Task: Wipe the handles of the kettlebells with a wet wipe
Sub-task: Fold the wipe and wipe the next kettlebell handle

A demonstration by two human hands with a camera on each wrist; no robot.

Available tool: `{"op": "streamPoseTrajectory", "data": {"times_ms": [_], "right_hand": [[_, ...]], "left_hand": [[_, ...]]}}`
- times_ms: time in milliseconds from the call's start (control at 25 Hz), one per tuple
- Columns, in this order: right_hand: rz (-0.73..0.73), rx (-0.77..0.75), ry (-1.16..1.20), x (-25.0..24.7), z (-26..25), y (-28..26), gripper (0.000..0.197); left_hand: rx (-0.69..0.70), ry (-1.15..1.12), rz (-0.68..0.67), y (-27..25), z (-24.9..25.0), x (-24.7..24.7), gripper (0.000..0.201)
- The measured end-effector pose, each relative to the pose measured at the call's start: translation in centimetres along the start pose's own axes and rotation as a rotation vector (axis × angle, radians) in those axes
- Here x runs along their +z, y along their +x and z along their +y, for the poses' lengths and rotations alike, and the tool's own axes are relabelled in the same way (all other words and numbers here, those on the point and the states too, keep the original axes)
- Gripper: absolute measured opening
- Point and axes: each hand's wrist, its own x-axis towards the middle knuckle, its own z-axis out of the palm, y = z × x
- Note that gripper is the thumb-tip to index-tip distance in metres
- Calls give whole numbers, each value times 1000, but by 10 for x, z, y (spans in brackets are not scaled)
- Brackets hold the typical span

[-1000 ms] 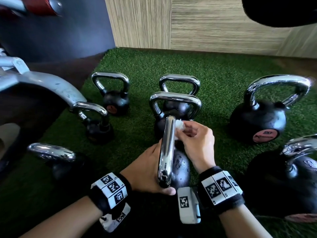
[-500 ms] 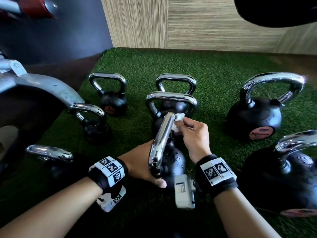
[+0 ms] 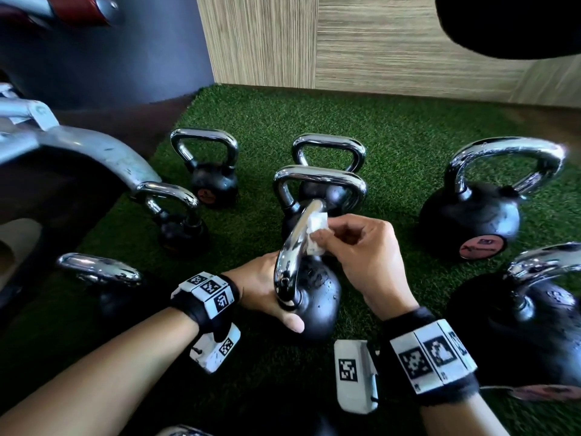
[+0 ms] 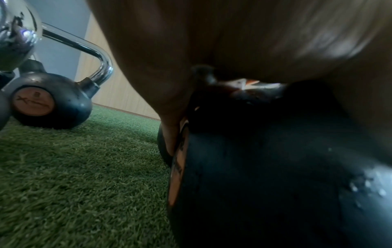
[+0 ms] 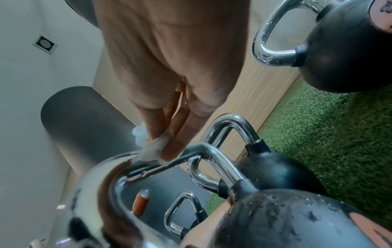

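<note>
A black kettlebell (image 3: 317,297) stands on the turf in the middle, its chrome handle (image 3: 294,247) running away from me and leaning left. My left hand (image 3: 267,287) grips its round body from the left, thumb on the near side; in the left wrist view the palm (image 4: 212,42) lies over the dark body (image 4: 275,167). My right hand (image 3: 333,236) pinches a crumpled white wet wipe (image 3: 317,231) against the right side of the handle near its far bend. The right wrist view shows the wipe (image 5: 152,149) pressed on the chrome handle (image 5: 101,176) under my fingertips (image 5: 169,151).
Several other chrome-handled kettlebells ring this one: two small ones on the left (image 3: 213,187) (image 3: 180,231), one right behind (image 3: 320,196), two large ones on the right (image 3: 471,225) (image 3: 528,325). A grey machine frame (image 3: 78,152) juts in from the left. Green turf (image 3: 393,127) ends at a wood wall (image 3: 377,42).
The kettlebell has turned in my left hand, so its handle now leans left instead of running straight away. My right hand has kept the wipe on the handle's far end, rubbing slightly nearer.
</note>
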Motion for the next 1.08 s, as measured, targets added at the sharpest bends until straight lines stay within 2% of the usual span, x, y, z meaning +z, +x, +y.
{"op": "streamPoseTrajectory", "data": {"times_ms": [80, 160, 280, 400, 480, 600, 640, 760, 800, 880, 960, 1080], "right_hand": [[-119, 6, 68, -1, -5, -15, 20], [-214, 15, 144, 2, -11, -26, 17], [-198, -21, 133, 2, -10, -23, 17], [-231, 19, 67, 2, -1, -30, 21], [-259, 34, -30, 6, 9, -39, 23], [-277, 11, -121, 3, 19, -41, 17], [-287, -31, -181, 1, 18, -38, 15], [-431, -100, -381, -2, 17, -24, 13], [-496, -88, -389, -1, 18, -20, 14], [-593, -43, -313, 0, 18, -19, 13], [-673, 6, -159, -2, 15, -22, 11], [-745, -33, -142, 2, 14, -26, 11]], "left_hand": [[41, 19, -1, 7, -3, -3, 108], [53, 3, -13, 11, -10, -3, 118], [-63, -40, -53, 14, -7, -5, 112], [-79, -20, -95, 21, -16, -1, 105], [-128, -6, -38, 14, -18, -1, 101], [-75, -2, 2, 10, -18, 1, 107], [-27, 23, -5, 9, -15, 2, 105], [22, 104, -47, 6, 2, -1, 64], [24, 123, -47, 5, 3, 0, 60], [41, 131, -35, -2, 2, 1, 56], [-6, 42, -16, -9, -2, 3, 49], [4, -17, 30, -17, -4, 8, 64]]}}
